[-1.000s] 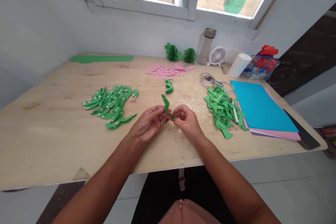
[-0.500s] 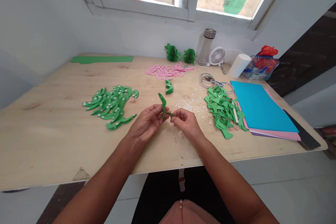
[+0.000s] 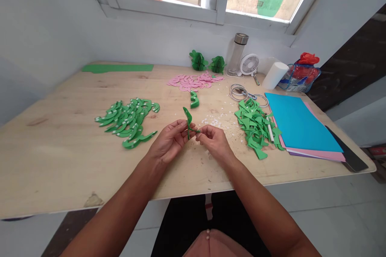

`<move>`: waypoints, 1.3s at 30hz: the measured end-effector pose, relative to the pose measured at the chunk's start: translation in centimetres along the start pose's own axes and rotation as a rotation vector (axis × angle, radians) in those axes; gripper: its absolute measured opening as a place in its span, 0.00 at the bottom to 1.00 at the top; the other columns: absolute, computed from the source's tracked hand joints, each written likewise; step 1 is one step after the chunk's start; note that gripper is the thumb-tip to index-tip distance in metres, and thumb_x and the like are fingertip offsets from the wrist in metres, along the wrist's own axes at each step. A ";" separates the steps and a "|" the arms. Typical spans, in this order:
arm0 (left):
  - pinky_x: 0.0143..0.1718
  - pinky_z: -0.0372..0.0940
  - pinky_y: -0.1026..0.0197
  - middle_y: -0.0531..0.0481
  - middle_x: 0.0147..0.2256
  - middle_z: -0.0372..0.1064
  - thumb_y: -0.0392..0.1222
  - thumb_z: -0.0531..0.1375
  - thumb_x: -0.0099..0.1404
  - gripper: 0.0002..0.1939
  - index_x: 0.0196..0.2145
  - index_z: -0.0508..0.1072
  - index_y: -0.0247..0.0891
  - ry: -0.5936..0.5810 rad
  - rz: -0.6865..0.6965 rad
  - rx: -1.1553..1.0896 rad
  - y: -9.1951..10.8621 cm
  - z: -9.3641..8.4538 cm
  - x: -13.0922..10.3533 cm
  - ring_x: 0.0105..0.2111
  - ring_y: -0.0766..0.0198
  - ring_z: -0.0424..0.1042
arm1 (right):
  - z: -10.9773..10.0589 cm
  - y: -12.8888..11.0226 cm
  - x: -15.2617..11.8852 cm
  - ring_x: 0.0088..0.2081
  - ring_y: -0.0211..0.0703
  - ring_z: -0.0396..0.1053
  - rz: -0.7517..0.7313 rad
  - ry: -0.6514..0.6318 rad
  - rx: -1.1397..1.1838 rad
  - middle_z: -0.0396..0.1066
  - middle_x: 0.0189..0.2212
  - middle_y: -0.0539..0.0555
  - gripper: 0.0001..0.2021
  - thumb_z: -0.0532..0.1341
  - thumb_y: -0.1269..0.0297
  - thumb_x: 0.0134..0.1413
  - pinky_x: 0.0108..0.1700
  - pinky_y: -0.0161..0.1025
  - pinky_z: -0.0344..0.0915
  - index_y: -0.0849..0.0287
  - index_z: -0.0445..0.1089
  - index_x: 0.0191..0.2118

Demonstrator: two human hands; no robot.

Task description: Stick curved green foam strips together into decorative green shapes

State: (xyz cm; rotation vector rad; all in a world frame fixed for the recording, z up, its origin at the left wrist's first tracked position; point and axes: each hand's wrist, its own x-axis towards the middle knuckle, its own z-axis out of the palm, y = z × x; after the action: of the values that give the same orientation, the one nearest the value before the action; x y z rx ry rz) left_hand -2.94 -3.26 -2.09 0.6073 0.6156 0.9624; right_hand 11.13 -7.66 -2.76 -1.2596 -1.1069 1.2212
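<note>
A person in a pink top (image 3: 217,245) works a folded green paper piece (image 3: 189,117) between two bare hands, held up over a wooden table (image 3: 66,160) and toward its near edge. The left hand (image 3: 170,138) grips the piece around its lower middle, thumb against fingers, with one curved lobe rising above the fingertips and a narrow end showing just below them. The right hand (image 3: 215,140) pinches the tip of a slim part that reaches sideways from the left fingers, thumb and forefinger meeting at it; how many layers the piece has cannot be told, as the fingers cover its center. Just beyond the hands stands a small stack of green cutouts (image 3: 194,100), with pink cutouts (image 3: 193,82) spread behind it and two green paper ornaments (image 3: 198,60) near the wall. To the left lies a heap of curved green pieces (image 3: 128,118) marked with white patches, while white bits (image 3: 212,121) dot the wood beside the right hand. Farther right, green scraps (image 3: 251,122) are piled near a blue sheet (image 3: 301,122), a white pen (image 3: 269,130) resting among them
</note>
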 end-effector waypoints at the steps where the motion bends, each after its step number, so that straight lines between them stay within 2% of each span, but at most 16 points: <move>1: 0.34 0.69 0.64 0.46 0.28 0.75 0.31 0.65 0.53 0.05 0.28 0.72 0.32 0.001 -0.002 -0.001 0.0 0.0 0.0 0.28 0.64 0.74 | 0.0 0.0 0.0 0.21 0.33 0.57 -0.001 -0.001 0.000 0.62 0.18 0.45 0.05 0.60 0.64 0.42 0.24 0.32 0.53 0.58 0.65 0.23; 6: 0.36 0.69 0.64 0.46 0.29 0.75 0.31 0.65 0.53 0.05 0.28 0.72 0.32 0.005 -0.003 -0.018 0.0 -0.1 0.0 0.30 0.63 0.75 | 0.0 0.1 0.0 0.22 0.33 0.58 -0.016 -0.013 0.021 0.63 0.19 0.46 0.03 0.61 0.66 0.42 0.25 0.32 0.55 0.58 0.66 0.24; 17: 0.36 0.69 0.64 0.47 0.29 0.75 0.31 0.65 0.53 0.04 0.28 0.72 0.32 0.004 0.000 -0.010 -0.1 0.0 0.0 0.28 0.66 0.74 | 0.0 0.0 0.0 0.22 0.33 0.57 -0.025 -0.014 -0.045 0.62 0.19 0.46 0.04 0.59 0.65 0.42 0.24 0.31 0.54 0.59 0.65 0.24; 23: 0.35 0.69 0.66 0.46 0.28 0.75 0.31 0.64 0.55 0.03 0.29 0.72 0.31 0.000 0.000 -0.019 0.0 -0.4 0.2 0.29 0.66 0.74 | -0.1 -0.1 -0.1 0.20 0.32 0.56 -0.028 0.029 -0.112 0.60 0.18 0.44 0.04 0.58 0.65 0.43 0.23 0.31 0.53 0.59 0.64 0.24; 30: 0.35 0.69 0.67 0.46 0.29 0.75 0.32 0.62 0.57 0.01 0.29 0.73 0.31 -0.003 0.004 -0.015 0.1 -0.8 0.2 0.30 0.66 0.74 | -0.2 0.1 -0.1 0.20 0.33 0.60 -0.034 0.076 -0.207 0.63 0.18 0.45 0.02 0.58 0.66 0.43 0.23 0.31 0.55 0.58 0.66 0.25; 39: 0.35 0.70 0.67 0.45 0.29 0.75 0.31 0.61 0.57 0.01 0.29 0.74 0.30 0.006 0.007 -0.042 0.0 -1.0 0.4 0.30 0.66 0.74 | -0.1 0.0 -0.2 0.22 0.33 0.62 -0.059 0.080 -0.215 0.65 0.20 0.46 0.02 0.59 0.66 0.43 0.26 0.32 0.58 0.58 0.67 0.26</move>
State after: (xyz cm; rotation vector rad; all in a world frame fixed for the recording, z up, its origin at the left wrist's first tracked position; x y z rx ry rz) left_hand -3.45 -2.70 -2.83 0.5698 0.5976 0.9818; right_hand 11.23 -7.90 -2.74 -1.4148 -1.2319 1.0196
